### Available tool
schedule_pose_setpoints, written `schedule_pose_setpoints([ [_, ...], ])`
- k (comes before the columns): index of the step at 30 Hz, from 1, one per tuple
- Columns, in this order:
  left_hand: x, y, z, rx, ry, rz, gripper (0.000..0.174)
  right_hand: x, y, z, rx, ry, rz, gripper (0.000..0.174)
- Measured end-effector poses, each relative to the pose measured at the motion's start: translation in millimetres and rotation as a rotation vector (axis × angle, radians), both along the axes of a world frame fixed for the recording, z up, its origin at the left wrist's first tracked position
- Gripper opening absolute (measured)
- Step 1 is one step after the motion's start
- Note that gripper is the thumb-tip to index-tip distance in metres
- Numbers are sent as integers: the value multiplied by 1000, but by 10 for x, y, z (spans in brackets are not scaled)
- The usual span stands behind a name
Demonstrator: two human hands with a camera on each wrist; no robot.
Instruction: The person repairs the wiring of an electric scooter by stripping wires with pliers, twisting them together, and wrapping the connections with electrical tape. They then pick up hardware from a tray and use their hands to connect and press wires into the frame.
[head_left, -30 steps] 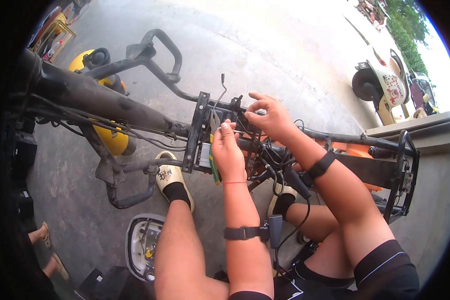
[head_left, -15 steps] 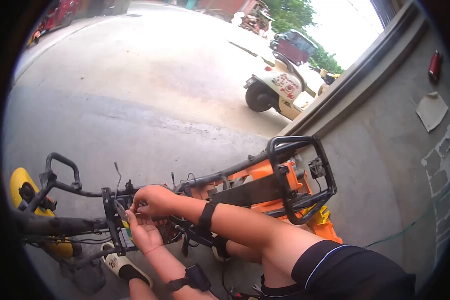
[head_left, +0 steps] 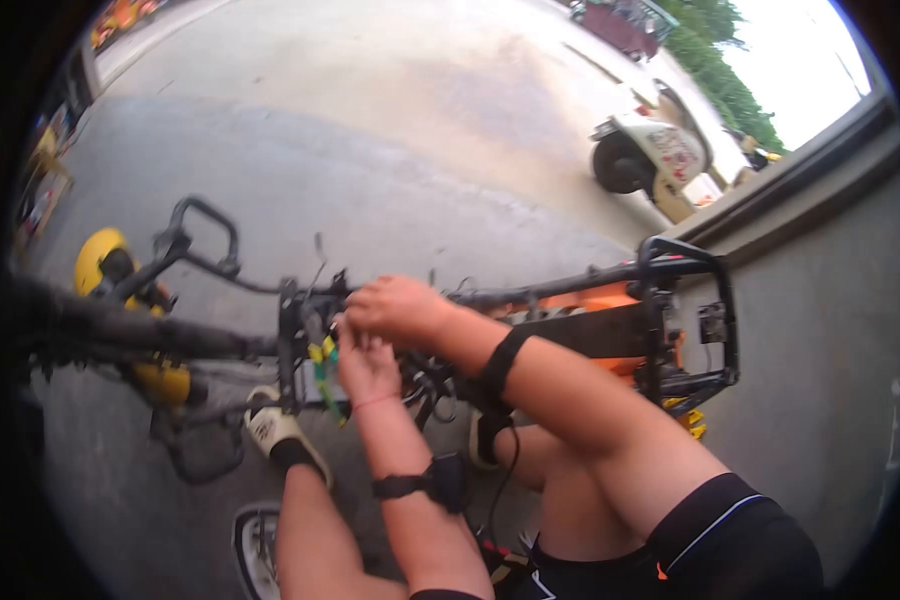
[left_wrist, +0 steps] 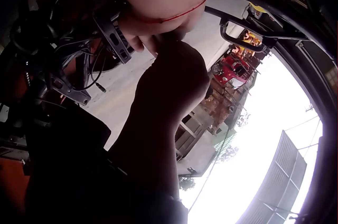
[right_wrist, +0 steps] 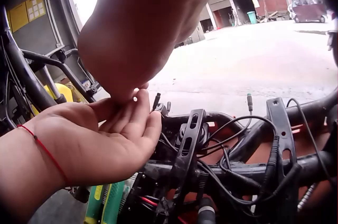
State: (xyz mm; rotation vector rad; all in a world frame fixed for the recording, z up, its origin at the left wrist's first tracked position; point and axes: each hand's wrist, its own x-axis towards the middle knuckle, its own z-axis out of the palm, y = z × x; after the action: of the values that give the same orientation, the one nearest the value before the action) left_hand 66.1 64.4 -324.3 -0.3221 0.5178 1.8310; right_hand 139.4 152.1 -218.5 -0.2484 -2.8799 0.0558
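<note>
My two hands meet above the middle of a bare black vehicle frame (head_left: 170, 325). The left hand (head_left: 370, 368) is turned palm up, its fingertips bunched against the other hand's. Over them curls the right hand (head_left: 400, 308), its knuckles facing up. A tiny white end of a thin piece (right_wrist: 135, 98) peeks out where the fingers pinch together; the rest of it is covered by them. Just beneath the left hand are pliers with green and yellow handles (right_wrist: 112, 203), their heads hidden in the right wrist view. A slotted black bracket (right_wrist: 191, 139) stands close beside the fingertips.
Loose black cables (right_wrist: 253, 200) loop over the frame to the right of the hands. An upright thin lead (head_left: 319, 258) rises behind the crossbar (head_left: 288, 345). Orange panels (head_left: 610, 297) sit under the rear rails. A white scooter (head_left: 660, 150) is parked outside.
The right hand, apart from the left one second ago, has come down onto its fingertips. The head view has swung right and partly back. The pliers stay by the left hand.
</note>
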Motion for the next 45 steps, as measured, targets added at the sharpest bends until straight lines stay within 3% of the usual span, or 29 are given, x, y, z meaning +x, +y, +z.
schedule_pose_setpoints([
  [1, -26, 1, 65, -31, 12, 17, 34, -25, 0, 20, 24, 23, -11, 8],
  [2, -44, -4, 227, -104, 39, 30, 34, -37, -6, 47, 19, -16, -56, 18],
  [5, -149, -75, 438, -206, 102, 31, 33, -153, 57, 100, 1, -148, -64, 14],
  [6, -169, -116, 422, -214, 227, 10, 32, -212, 53, 163, -11, -150, -57, 14],
  [8, -187, -168, 431, -334, 475, -2, 30, -303, 86, 277, -342, -189, -311, 14],
  [13, -208, -245, 313, -374, 599, -12, 29, -208, 376, 3, -675, 32, -413, 19],
  [15, -229, -237, 342, -645, 1203, -247, 28, -103, 453, -144, -772, -5, -507, 20],
  [16, -232, -196, 352, -674, 1531, -188, 21, -72, 491, -206, -787, -34, -539, 22],
  [17, -233, -175, 362, -678, 1540, -193, 21, -36, 511, -275, -795, -27, -538, 22],
  [19, -236, -121, 533, -725, 1806, -353, 13, 23, 505, -344, -815, -47, -595, 24],
  [21, -281, -32, 598, -673, 1875, -336, 22, 40, 487, -378, -826, -53, -592, 25],
  [23, -301, 40, 683, -721, 2035, -653, 32, 28, 482, -347, -829, -54, -588, 26],
  [28, -465, 144, 346, -676, 2354, -867, 38, -8, 488, -380, -791, -70, -596, 26],
  [32, -670, 185, 308, -417, 2697, -992, 40, 36, 497, -461, -726, -139, -548, 22],
  [34, -782, 206, 333, -211, 2859, -1087, 42, 72, 466, -521, -499, -106, -466, 17],
  [35, -801, 213, 338, -217, 2859, -1092, 42, 83, 452, -547, -503, -104, -462, 17],
  [37, -812, 258, 502, -143, 2943, -1326, 43, 86, 425, -537, -381, -132, -443, 12],
  [45, -961, 283, 499, -46, 2902, -1368, 43, 87, 262, -659, -327, -141, -485, 9],
])
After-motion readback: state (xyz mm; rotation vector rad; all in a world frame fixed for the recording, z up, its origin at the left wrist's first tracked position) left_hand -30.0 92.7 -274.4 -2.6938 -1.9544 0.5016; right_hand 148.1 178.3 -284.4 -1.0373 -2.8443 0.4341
